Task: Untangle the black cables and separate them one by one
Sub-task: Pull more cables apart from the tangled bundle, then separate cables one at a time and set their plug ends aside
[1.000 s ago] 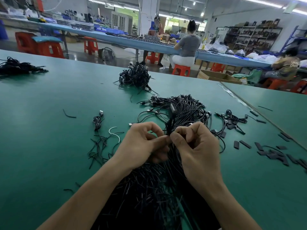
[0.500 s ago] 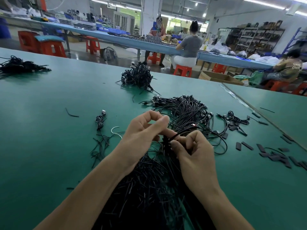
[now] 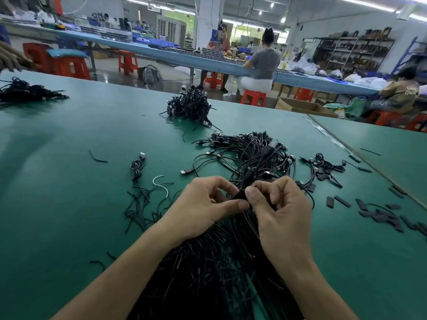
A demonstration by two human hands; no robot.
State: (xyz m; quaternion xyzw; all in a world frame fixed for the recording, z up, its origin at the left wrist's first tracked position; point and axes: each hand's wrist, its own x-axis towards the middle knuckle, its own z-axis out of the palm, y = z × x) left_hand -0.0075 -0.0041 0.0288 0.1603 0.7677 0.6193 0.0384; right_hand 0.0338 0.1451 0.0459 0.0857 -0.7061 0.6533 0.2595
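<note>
Head view: left hand (image 3: 203, 206) and right hand (image 3: 280, 209) pinch black cables (image 3: 251, 158); cut scraps (image 3: 141, 204) beside.

A broad green-covered tabletop (image 3: 69, 204) fills the foreground of a factory hall. Beyond it runs a long blue-topped workbench (image 3: 184, 57) with red plastic stools (image 3: 253, 98) on a glossy grey floor (image 3: 175, 75). Dark metal shelving (image 3: 346, 51) lines the right wall, a white pillar (image 3: 208, 21) rises mid-room, and fluorescent ceiling strips (image 3: 369, 5) glow overhead.
</note>
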